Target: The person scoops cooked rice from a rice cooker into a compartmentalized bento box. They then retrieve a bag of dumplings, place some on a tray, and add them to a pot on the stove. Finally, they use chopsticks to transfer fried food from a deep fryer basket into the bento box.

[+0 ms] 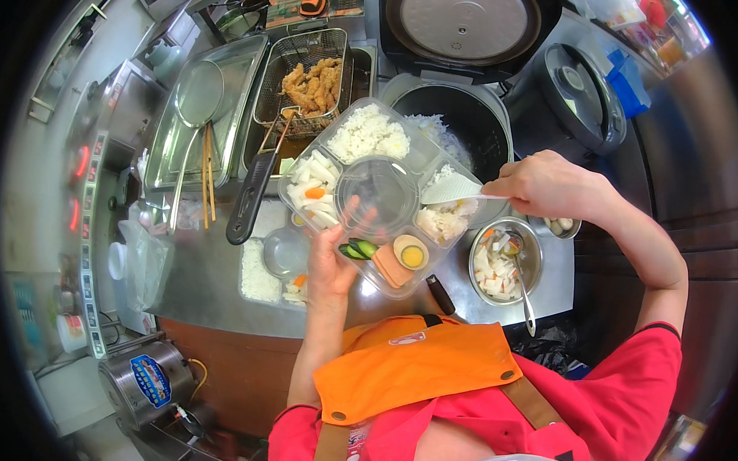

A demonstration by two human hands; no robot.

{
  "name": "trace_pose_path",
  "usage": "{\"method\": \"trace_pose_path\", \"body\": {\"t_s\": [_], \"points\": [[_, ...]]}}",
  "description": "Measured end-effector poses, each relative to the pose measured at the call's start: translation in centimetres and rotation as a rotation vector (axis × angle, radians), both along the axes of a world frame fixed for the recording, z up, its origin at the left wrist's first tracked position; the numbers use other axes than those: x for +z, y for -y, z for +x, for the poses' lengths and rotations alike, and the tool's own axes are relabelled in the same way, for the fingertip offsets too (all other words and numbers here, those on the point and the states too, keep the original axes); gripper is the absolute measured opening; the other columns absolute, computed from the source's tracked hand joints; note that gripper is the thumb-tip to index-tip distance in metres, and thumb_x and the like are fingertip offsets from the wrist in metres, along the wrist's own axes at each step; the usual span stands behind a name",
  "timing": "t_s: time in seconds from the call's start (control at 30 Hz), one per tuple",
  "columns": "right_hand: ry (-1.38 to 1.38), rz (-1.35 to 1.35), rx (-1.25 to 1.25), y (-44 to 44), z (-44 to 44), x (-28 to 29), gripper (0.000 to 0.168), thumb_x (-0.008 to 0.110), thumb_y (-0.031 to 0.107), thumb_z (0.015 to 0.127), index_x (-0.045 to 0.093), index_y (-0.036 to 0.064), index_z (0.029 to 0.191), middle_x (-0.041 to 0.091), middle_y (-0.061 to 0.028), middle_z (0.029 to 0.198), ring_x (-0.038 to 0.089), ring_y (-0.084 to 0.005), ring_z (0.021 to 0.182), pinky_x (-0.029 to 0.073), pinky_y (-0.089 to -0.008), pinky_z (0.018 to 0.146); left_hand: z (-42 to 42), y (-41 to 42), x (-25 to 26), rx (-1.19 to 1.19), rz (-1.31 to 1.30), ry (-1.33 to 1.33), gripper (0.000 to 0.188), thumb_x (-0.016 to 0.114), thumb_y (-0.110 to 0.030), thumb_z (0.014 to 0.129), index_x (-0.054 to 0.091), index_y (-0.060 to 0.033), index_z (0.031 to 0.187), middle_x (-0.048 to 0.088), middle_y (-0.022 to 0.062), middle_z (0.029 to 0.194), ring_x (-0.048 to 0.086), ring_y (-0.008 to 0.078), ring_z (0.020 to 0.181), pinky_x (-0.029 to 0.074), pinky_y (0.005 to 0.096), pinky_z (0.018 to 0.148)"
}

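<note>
My left hand supports a clear plastic compartment tray from below and along its near-left edge. White rice fills its far compartment; pale vegetable strips with carrot lie in the left one. Cucumber slices, a pink slice of luncheon meat and a halved boiled egg share the near compartment. My right hand grips a white rice paddle, its blade over rice in the right compartment. Behind the tray, partly covered by it, stands an open rice cooker with rice inside.
A metal bowl of diced vegetables with a spoon stands at right. Beneath the held tray, another filled tray rests on the steel counter. Fried pieces sit in a wire fryer basket. A black handle lies near the counter edge.
</note>
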State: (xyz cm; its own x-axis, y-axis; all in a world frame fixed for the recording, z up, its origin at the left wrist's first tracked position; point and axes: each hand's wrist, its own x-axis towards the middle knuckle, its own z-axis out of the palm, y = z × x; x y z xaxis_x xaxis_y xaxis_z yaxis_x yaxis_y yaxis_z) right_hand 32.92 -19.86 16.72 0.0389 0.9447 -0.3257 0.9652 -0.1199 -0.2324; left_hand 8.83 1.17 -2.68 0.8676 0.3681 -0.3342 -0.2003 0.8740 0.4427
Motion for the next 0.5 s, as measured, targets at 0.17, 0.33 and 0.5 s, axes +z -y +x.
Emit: {"method": "trace_pose_path", "body": {"t_s": [0.17,0.33,0.5], "points": [[0.009,0.127,-0.015,0.9,0.4,3.9,0.035,0.066,0.004,0.072,0.070,0.010,0.106,0.065,-0.0088,0.084,0.065,-0.0301,0.077,0.053,-0.0391,0.065,-0.3,0.0,0.2,-0.003,-0.002,0.012,0.059,0.056,-0.020,0.086,0.042,0.0019,0.139,0.048,0.0084,0.141,0.046,0.0296,0.130,0.041,0.0558,0.103],[0.222,-0.005,0.065,1.0,-1.4,5.3,0.022,0.067,0.004,0.073,0.068,0.004,0.094,0.063,-0.0085,0.079,0.067,-0.0271,0.076,0.054,-0.0362,0.064,-0.4,0.0,0.4,-0.006,0.006,0.008,0.059,0.057,-0.020,0.085,0.043,0.0027,0.138,0.048,0.0085,0.141,0.046,0.0298,0.130,0.041,0.0560,0.103],[0.254,-0.018,0.153,0.5,-1.3,3.1,0.013,0.063,0.005,0.076,0.065,0.001,0.087,0.063,-0.0083,0.078,0.068,-0.0255,0.075,0.055,-0.0349,0.064,-0.6,0.0,0.3,-0.006,0.021,0.001,0.056,0.056,-0.020,0.086,0.044,0.0028,0.136,0.046,0.0074,0.144,0.044,0.0305,0.132,0.040,0.0564,0.105]]}}
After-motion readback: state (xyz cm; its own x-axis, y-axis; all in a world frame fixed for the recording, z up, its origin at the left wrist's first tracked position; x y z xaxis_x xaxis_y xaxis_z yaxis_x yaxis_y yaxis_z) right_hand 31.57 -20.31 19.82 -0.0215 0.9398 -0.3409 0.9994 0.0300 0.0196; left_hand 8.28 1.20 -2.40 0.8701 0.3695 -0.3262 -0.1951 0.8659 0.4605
